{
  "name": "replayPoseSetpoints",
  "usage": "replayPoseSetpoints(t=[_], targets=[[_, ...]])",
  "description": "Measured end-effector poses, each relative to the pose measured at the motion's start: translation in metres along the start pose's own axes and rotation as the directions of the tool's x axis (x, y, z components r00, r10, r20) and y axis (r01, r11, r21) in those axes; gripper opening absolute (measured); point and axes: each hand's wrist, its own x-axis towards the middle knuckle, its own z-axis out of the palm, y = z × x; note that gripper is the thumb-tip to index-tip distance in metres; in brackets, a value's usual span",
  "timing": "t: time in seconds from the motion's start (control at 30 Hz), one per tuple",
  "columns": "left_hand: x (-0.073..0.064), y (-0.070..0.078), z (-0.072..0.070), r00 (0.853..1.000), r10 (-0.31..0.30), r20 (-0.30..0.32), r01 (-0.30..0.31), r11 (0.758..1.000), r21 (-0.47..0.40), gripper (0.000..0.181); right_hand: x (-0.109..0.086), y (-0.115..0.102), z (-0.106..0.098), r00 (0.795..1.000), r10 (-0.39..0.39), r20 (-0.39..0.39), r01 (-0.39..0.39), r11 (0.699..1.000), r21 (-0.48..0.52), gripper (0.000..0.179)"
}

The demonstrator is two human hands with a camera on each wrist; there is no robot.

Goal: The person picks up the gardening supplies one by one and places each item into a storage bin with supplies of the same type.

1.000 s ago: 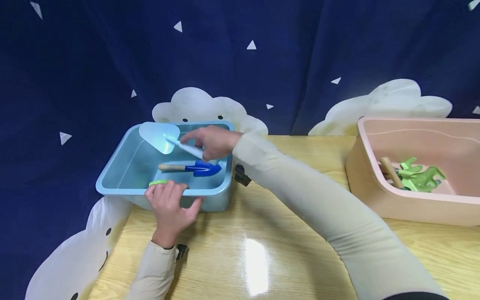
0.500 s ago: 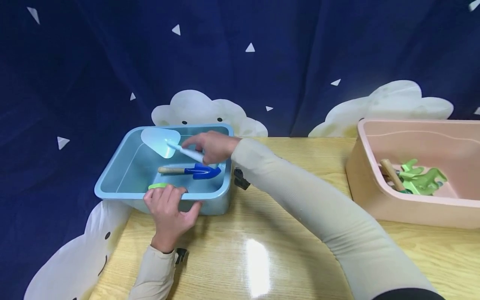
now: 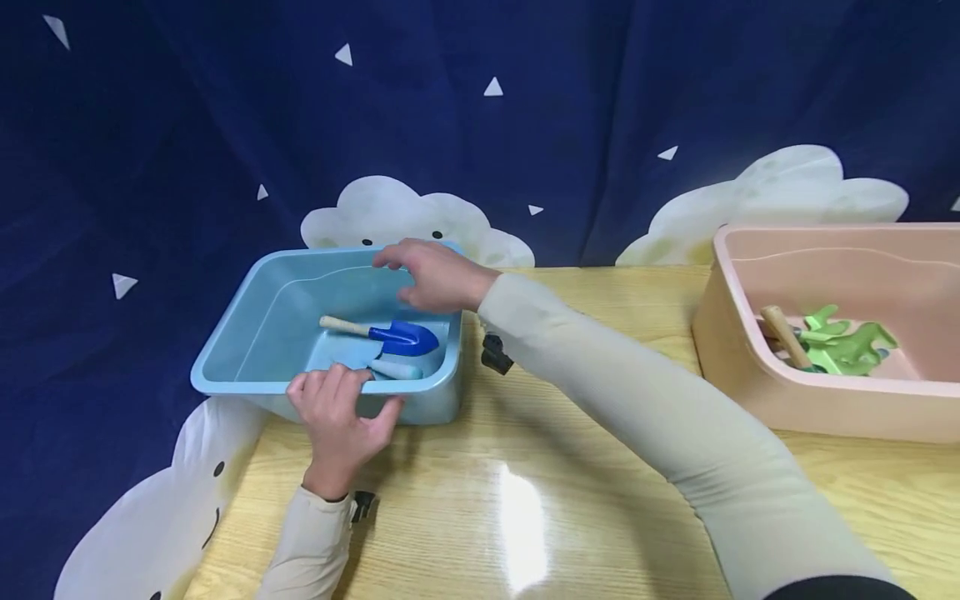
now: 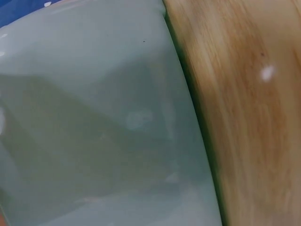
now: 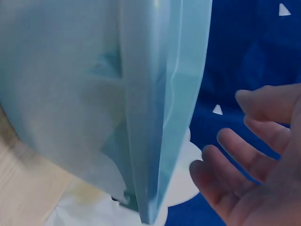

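Note:
My left hand [image 3: 339,425] grips the near rim of the blue tub [image 3: 258,333], fingers over the edge and thumb on the outside. Inside the tub lies a blue trowel [image 3: 405,338] with a wooden handle. Under and beside it is a light blue scoop [image 3: 397,370], its blade partly hidden by the trowel and my left fingers. Above the tub's right side hovers my right hand [image 3: 438,273], holding nothing. In the right wrist view the fingers [image 5: 240,150] are spread and relaxed. The left wrist view shows the tub's outer wall [image 4: 108,122], and no left fingers can be made out.
A pink tub [image 3: 840,408] stands at the right of the wooden table [image 3: 600,533]. In it lie green toys [image 3: 847,346] and a wooden-handled tool [image 3: 783,336]. A dark blue curtain [image 3: 570,125] with white clouds hangs behind and to the left.
My right hand has let go of the light blue scoop, which now lies in the tub near the front wall. The trowel is slightly turned. My left hand stays on the rim.

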Motion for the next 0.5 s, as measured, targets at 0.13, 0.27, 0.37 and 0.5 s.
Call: replayPoseSetpoints(t=[0.13, 0.27, 0.37, 0.5], targets=[[0.002, -0.005, -0.001, 1.0, 0.006, 0.007, -0.006, 1.0, -0.004, 0.035, -0.02, 0.002, -0.006, 0.994, -0.036, -0.102, 0.038, 0.999, 0.017, 0.045], [0.001, -0.009, -0.004, 1.0, 0.002, 0.011, -0.002, 1.0, 0.003, 0.036, -0.045, 0.003, -0.007, 0.985, -0.072, -0.154, 0.078, 0.996, 0.037, 0.044], [0.0, -0.009, -0.005, 1.0, -0.004, 0.002, 0.004, 1.0, 0.011, 0.038, -0.073, 0.005, -0.006, 0.977, -0.097, -0.191, 0.112, 0.991, 0.068, 0.045], [-0.001, -0.01, -0.006, 1.0, -0.011, -0.025, 0.012, 1.0, 0.017, 0.039, -0.118, 0.011, -0.003, 0.965, -0.119, -0.236, 0.142, 0.986, 0.082, 0.047]])
